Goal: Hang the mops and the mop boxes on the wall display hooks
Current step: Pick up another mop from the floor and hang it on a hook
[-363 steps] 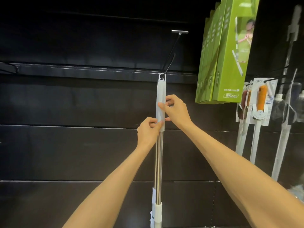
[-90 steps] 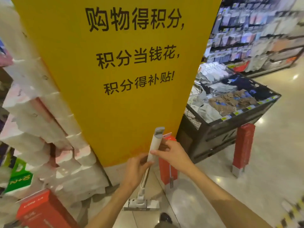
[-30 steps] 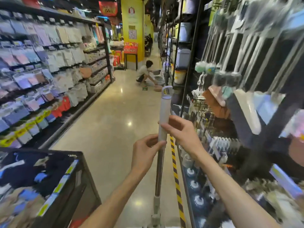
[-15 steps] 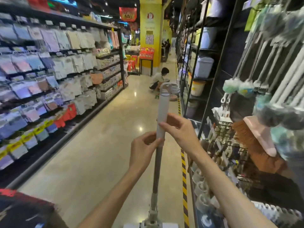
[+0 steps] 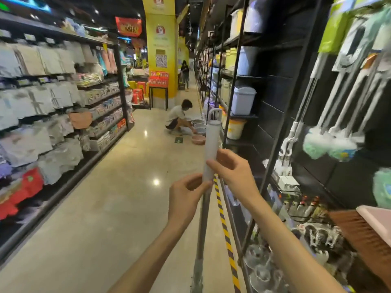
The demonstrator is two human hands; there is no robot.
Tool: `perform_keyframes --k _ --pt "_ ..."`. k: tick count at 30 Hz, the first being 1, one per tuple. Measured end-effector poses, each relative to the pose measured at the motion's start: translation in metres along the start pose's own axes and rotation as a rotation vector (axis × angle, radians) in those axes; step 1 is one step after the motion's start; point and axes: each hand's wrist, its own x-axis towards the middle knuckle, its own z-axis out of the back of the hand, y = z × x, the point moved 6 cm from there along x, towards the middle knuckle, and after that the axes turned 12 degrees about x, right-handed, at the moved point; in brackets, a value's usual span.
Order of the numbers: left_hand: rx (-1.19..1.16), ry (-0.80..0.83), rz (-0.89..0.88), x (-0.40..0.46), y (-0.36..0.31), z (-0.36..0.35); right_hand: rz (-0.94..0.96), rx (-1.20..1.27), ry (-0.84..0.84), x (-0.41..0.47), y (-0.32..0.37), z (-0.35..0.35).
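- The black wall display point(image 5: 281, 89) runs along my right, brush-headed tools hanging there.
- I carry the mop point(image 5: 208, 180) upright in front of me, its hanging loop topmost, ready for a hook, I reckon.
- My right hand point(image 5: 231, 169) grips the white handle sleeve.
- My left hand point(image 5: 185, 194) pinches just below, steadying the shaft.
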Motion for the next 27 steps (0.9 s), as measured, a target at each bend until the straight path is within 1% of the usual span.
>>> perform_keyframes --k 3,12,17,22,27 --pt "-0.009 0.042 -0.018 0.073 0.015 -0.015 0.006 -0.026 -0.076 0.062 -0.023 0.01" --pt "-0.09 0.163 -0.054 0.271 0.078 -0.07 0.014 -0.045 -0.193 0.238 -0.107 0.046" --pt "-0.083 0.211 -0.072 0.381 0.12 -0.105 0.004 -0.079 -0.2 0.341 -0.153 0.068" --pt "-0.108 0.299 -0.083 0.49 0.141 -0.141 0.033 -0.118 -0.264 0.437 -0.184 0.087" --pt "-0.118 0.363 -0.12 0.578 0.15 -0.188 0.084 -0.156 -0.341 0.512 -0.197 0.119"
